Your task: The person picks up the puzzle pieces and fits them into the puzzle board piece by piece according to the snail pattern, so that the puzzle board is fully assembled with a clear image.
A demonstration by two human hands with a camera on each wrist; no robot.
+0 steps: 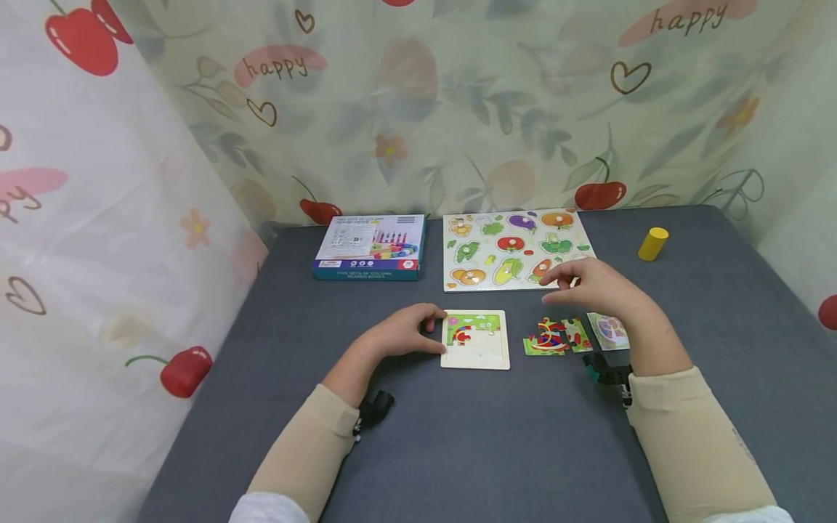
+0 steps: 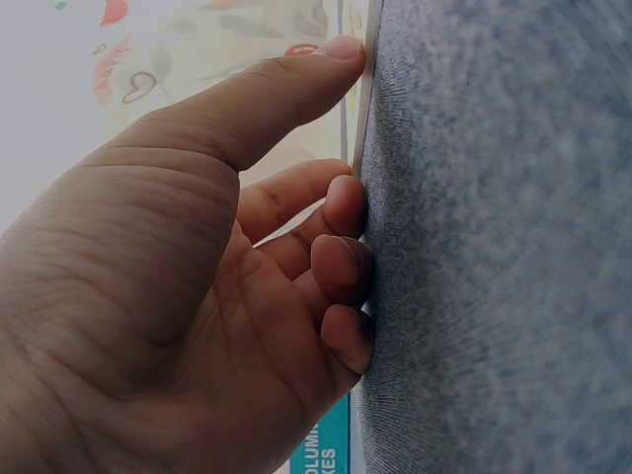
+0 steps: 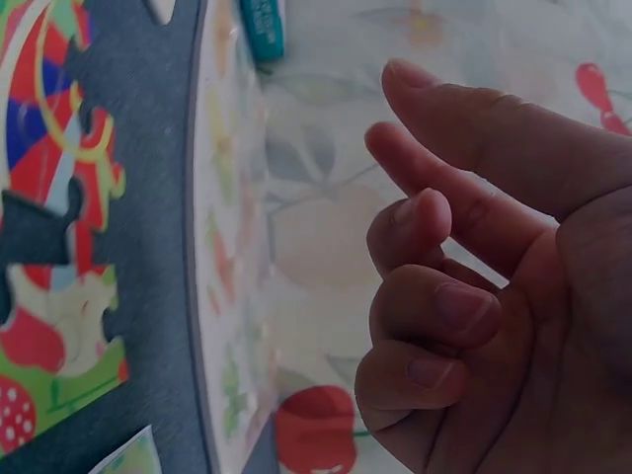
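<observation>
My left hand (image 1: 408, 330) rests at the left side of a small puzzle tray (image 1: 477, 354). In the left wrist view its thumb and index finger touch the tray's edge, spread apart, while the other fingers bend loosely. Several pieces with a green background and red shapes lie in the tray's upper part; its lower part is bare wood. My right hand (image 1: 598, 287) hovers in the air, holding nothing, with thumb and index finger extended and apart. Below it on the table lie loose jigsaw pieces (image 1: 548, 341), bright red, blue, yellow and green, some joined or overlapping.
Behind the tray lies a large fruit-and-vegetable board (image 1: 484, 256), partly covered by my right hand. Left of it is a flat boxed set (image 1: 369, 247). A yellow cylinder (image 1: 652, 244) stands at the back right. A small printed card (image 1: 609, 332) lies beside the loose pieces.
</observation>
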